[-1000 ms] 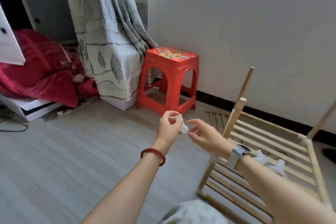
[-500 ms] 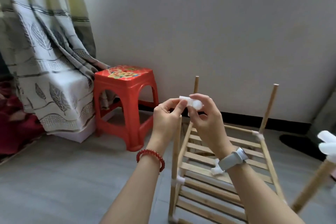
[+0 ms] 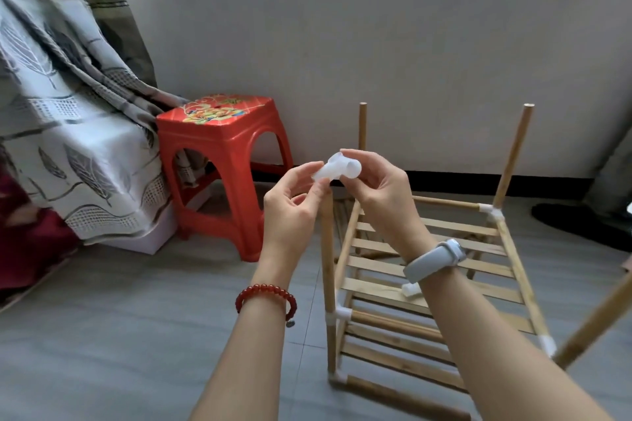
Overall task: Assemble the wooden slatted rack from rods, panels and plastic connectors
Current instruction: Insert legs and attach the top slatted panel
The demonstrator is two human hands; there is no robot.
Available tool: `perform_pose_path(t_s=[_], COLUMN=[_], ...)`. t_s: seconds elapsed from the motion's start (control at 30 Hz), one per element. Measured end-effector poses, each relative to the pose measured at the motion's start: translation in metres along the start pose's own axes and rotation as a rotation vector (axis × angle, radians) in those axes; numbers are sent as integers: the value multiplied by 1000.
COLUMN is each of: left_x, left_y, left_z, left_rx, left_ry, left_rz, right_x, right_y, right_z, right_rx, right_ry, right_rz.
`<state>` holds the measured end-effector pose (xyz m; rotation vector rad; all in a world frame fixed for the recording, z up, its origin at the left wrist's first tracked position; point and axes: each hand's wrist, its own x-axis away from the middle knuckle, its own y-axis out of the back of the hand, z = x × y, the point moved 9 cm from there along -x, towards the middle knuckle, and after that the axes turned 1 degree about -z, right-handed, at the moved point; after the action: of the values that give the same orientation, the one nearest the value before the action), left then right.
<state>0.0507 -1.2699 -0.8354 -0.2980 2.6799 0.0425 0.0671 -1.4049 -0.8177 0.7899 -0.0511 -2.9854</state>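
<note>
Pinched between the fingertips of the left hand point(image 3: 290, 205) and right hand point(image 3: 379, 188), just above the near-left upright rod point(image 3: 327, 249), the white plastic connector point(image 3: 338, 169) is judged light, rigid and slightly slippery, best gripped by its socket barrels.

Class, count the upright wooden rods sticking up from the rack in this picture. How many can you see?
4: back-left rod, back-right rod, front-left rod just below the hands, and front-right rod leaning out at the right edge. None seems hidden.
</note>
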Motion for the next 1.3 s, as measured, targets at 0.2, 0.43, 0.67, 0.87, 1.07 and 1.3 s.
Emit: perform_pose_path(t_s=[0.2, 0.43, 0.67, 0.87, 1.07, 1.3], left_x=[-5, -6, -7, -8, -5, -5], left_y=[0, -3, 0, 4, 5, 17], left_z=[2, 12, 10, 10, -9, -20], left_rx=[41, 114, 77, 44, 77, -21], left_ry=[43, 138, 124, 147, 14, -54], left_rz=[58, 76, 91, 130, 63, -52], right_x=[-7, -7, -6, -6, -7, -3], right_y=[-2, -3, -7, -4, -6, -10], right_z=[2, -1, -1, 4, 18, 17], right_rx=[-15, -50, -60, 37, 231, 279], right_ry=[1, -31, -105, -60, 72, 108], right_rz=[42, 5, 146, 193, 158, 81])
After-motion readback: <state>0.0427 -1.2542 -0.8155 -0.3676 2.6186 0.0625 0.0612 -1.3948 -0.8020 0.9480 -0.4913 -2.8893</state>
